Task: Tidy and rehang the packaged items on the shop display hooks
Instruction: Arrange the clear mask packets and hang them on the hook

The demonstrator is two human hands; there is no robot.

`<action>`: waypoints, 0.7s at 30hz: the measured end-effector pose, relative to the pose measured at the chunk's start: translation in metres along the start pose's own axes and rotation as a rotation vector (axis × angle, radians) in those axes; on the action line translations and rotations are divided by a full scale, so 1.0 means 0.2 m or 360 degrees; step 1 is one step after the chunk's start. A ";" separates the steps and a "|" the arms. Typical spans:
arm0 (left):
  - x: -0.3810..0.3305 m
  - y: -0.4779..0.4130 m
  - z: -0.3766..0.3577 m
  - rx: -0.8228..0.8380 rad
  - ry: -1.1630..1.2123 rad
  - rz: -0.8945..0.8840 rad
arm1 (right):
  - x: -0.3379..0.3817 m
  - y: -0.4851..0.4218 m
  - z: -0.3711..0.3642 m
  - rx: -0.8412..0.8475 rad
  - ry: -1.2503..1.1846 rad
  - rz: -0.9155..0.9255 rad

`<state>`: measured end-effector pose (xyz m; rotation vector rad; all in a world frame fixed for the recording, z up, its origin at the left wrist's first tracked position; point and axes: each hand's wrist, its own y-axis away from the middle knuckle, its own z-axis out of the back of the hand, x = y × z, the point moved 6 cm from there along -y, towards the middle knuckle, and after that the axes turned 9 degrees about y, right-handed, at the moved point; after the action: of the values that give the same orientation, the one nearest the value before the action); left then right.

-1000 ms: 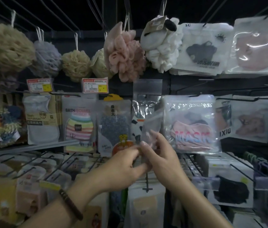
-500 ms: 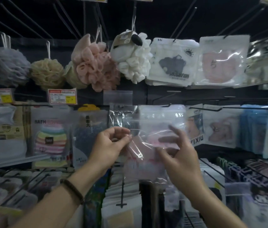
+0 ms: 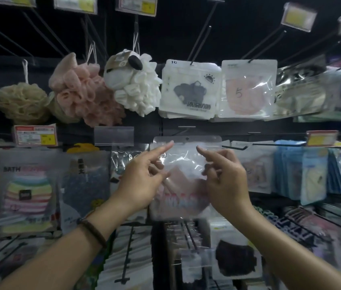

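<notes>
The punched hole could miss the thin black wire hook (image 3: 187, 127), and slick film could slip from light pinches. The clear, crinkled, glinting plastic pouch holding a pink mask (image 3: 186, 185) is held directly below the white pack printed with a black mask (image 3: 188, 91). The left hand (image 3: 142, 181) and right hand (image 3: 225, 176) each pinch one side, forefingers straight.

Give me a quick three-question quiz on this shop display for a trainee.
1. True or false: both the left hand and the right hand hold the clear mask packet.
2. What hangs directly left of the white sheep sponge? A pink sponge, B blue packets, C black mask.
3. Fill in: the number handwritten on the upper pink mask packet is ___.
Key: 1 true; 2 A; 3 5.
</notes>
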<state>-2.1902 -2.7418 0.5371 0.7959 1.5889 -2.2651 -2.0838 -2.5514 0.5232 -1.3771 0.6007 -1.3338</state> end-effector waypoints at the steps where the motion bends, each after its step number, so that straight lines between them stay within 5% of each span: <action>1: 0.00 -0.01 0.00 0.0001 -0.0037 -0.0006 | -0.01 -0.01 -0.01 0.0028 0.0021 -0.0005; 21: 0.03 -0.05 0.00 0.0198 -0.0396 0.0103 | -0.07 -0.05 -0.04 0.0326 -0.0069 -0.0100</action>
<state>-2.2000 -2.7378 0.5405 0.5580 1.3048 -2.3291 -2.0978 -2.5386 0.5245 -1.2628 0.3829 -1.3718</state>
